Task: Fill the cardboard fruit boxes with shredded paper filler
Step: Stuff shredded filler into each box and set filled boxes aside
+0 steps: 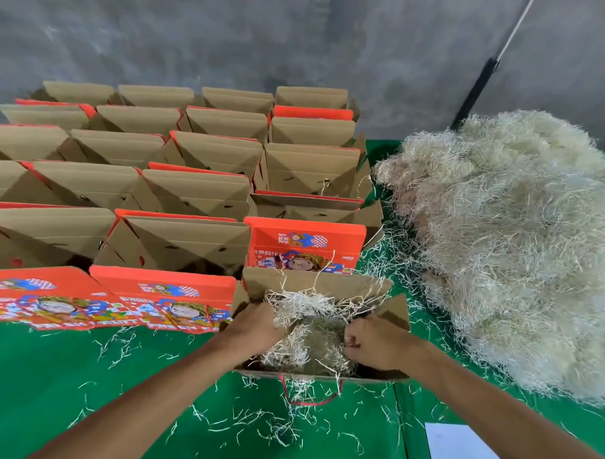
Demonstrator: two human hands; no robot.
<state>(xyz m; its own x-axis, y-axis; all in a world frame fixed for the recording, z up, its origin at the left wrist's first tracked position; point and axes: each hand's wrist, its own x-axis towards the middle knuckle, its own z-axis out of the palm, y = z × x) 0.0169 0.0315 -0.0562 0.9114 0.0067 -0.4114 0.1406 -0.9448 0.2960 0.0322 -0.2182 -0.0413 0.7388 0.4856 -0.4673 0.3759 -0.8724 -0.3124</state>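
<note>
A: Where are the hands sitting right now?

B: Both are reaching down into the nearest box, the open cardboard one at the front right of the bench. The left hand is digging into the left side of the wad of shredded paper lying in that box, its fingers curled into the strands. The right hand is gripping the same wad from the right, fingers bunched tight around a clump.

A: So neither one is loose?

B: No, both are closing on filler. The wad is sitting between them, partly spilling over the near wall, where a red cord handle is hanging.

A: And the supply of filler?

B: A big pale heap is lying on the bench to the right of the boxes, well apart from the hands. Loose strands are scattering over the green surface in front.

A: What about the other boxes?

B: Rows of open boxes are standing behind and to the left, flaps up, brown insides showing. 2 orange printed boxes are lying just left of the one being filled, and another printed panel is standing directly behind it. A white sheet is peeking in at the lower right corner.
</note>
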